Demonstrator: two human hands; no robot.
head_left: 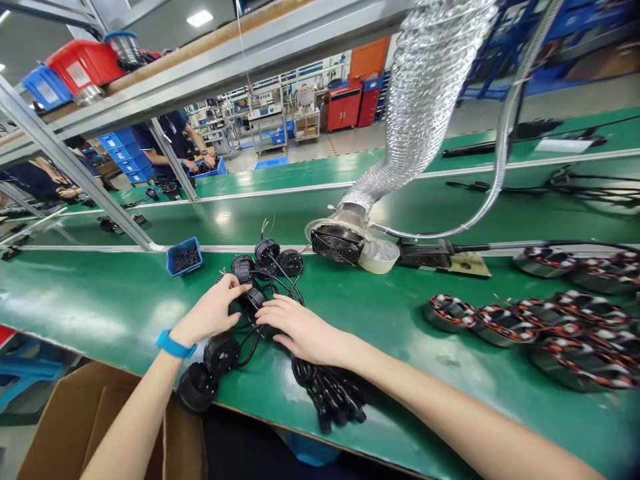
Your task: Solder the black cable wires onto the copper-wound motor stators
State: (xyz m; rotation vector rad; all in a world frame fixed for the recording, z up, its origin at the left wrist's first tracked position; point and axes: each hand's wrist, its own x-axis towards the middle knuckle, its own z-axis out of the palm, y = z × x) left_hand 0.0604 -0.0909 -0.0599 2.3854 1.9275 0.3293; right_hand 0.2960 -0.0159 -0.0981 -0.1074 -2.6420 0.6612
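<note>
In the head view my left hand (213, 312), with a blue wristband, curls its fingers and thumb about a black round cable cap (254, 300). My right hand (297, 327) reaches in from the other side, its fingers stretched out and the tips at that cap and its cable. Just beyond stand more black round caps (267, 251) with black cables and thin wire ends. Two further black caps (197, 387) lie near the table's front edge, left of my hands. A bundle of black cables (335, 393) lies partly under my right forearm.
A blue bin (185, 257) of small dark parts stands at the back left. A fan on a foil duct (345, 237) sits behind my hands, beside a plastic cup (380, 256). Several wound stators (505, 327) lie at the right. An open cardboard box (90, 413) is below.
</note>
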